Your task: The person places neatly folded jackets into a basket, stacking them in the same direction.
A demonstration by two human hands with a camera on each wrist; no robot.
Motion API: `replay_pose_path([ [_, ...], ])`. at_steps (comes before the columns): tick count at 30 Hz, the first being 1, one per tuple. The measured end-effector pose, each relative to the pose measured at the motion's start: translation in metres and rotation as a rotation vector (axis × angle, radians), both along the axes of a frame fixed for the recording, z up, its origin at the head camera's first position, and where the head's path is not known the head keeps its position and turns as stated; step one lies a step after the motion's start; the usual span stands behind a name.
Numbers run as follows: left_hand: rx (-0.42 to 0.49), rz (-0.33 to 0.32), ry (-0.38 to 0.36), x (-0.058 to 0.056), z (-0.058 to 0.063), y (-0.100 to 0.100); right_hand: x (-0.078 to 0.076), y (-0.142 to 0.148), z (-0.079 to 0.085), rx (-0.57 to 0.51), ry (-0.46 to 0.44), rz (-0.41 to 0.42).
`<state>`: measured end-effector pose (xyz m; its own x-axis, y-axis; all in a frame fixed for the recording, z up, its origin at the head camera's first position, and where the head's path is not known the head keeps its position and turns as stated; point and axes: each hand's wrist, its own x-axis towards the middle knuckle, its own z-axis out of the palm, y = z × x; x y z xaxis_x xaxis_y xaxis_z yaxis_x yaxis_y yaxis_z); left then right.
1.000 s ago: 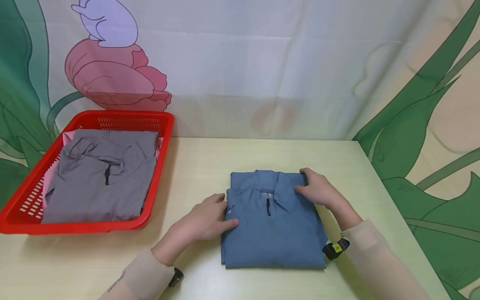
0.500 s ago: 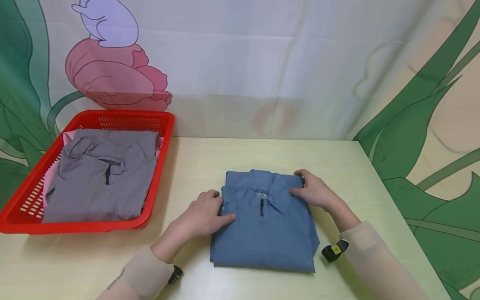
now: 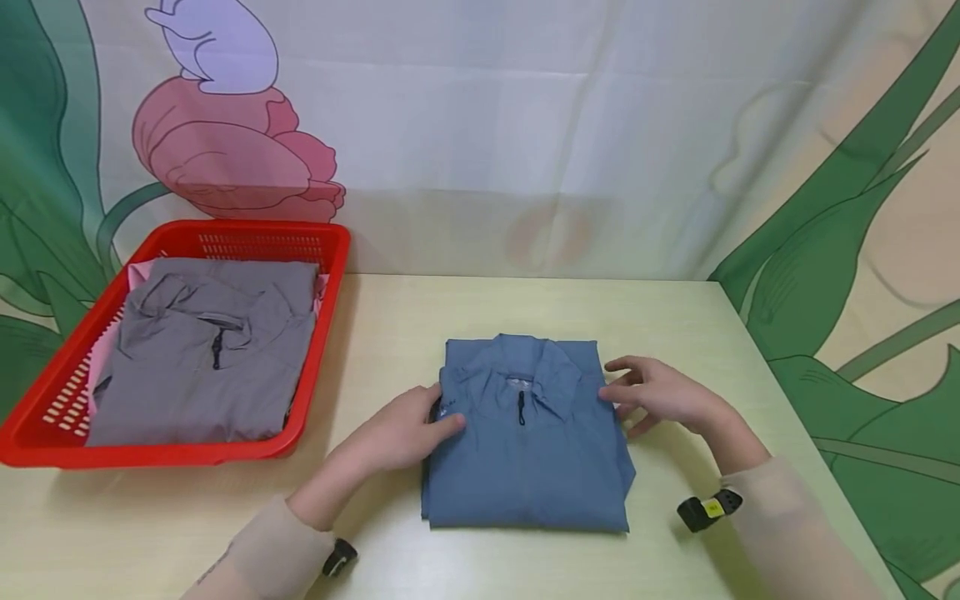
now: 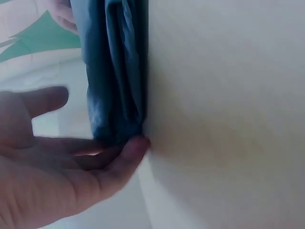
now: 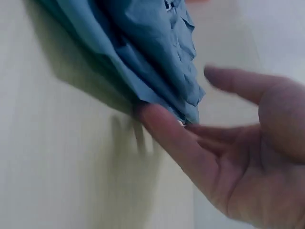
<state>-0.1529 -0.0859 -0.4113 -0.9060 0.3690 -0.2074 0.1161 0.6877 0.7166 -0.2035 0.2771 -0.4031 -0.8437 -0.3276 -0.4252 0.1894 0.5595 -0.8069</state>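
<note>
A folded blue zip-neck jacket (image 3: 525, 458) lies flat on the table, its collar toward the far side and a black zip pull at the neck. My left hand (image 3: 397, 429) is at its left edge. In the left wrist view, the fingers of that hand (image 4: 62, 176) touch the folded layers (image 4: 114, 71) low down, while the thumb stands off the cloth. Along the right edge is my right hand (image 3: 667, 396), fingers spread and slightly bent. The right wrist view has a fingertip (image 5: 157, 119) at the jacket's lower edge and the thumb apart from it.
On the left of the table (image 3: 405, 317) stands a red plastic basket (image 3: 330, 333). It holds a folded grey zip-neck garment (image 3: 217, 392) over something pink (image 3: 101, 358). A printed curtain (image 3: 480, 150) hangs behind the table's back edge.
The blue jacket has shifted a little left and straightened. The right hand has let go of its upper right corner and moved outward and down along the edge. The left hand stays at the left edge.
</note>
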Motion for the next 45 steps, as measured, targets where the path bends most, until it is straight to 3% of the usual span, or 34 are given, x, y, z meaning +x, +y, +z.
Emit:
replay_pose_path([
  [4, 0.226, 0.079, -0.131, 0.001, 0.001, 0.003, 0.011, -0.003, 0.003, -0.002, -0.018, 0.078],
  [8, 0.406, 0.173, -0.208, -0.001, -0.001, 0.009, 0.016, -0.012, 0.005, 0.024, 0.029, 0.113],
  [13, 0.546, 0.315, -0.29, -0.001, -0.004, 0.014, 0.017, -0.02, 0.001, 0.04, 0.083, 0.085],
  [18, 0.659, 0.388, -0.349, -0.004, -0.008, 0.015, 0.017, -0.023, -0.006, 0.053, 0.12, 0.035],
  [20, 0.679, 0.395, -0.357, -0.005, -0.01, 0.015, 0.017, -0.023, -0.008, 0.04, 0.116, 0.023],
  [27, 0.624, 0.383, -0.334, -0.007, -0.013, 0.014, 0.014, -0.025, -0.017, -0.056, 0.045, -0.026],
  [35, 0.69, 0.416, -0.348, -0.007, -0.015, 0.01, 0.011, -0.028, -0.018, -0.225, -0.017, -0.107],
  [45, 0.692, 0.391, -0.305, -0.004, -0.01, 0.009, 0.009, -0.033, -0.011, -0.353, -0.023, -0.106],
])
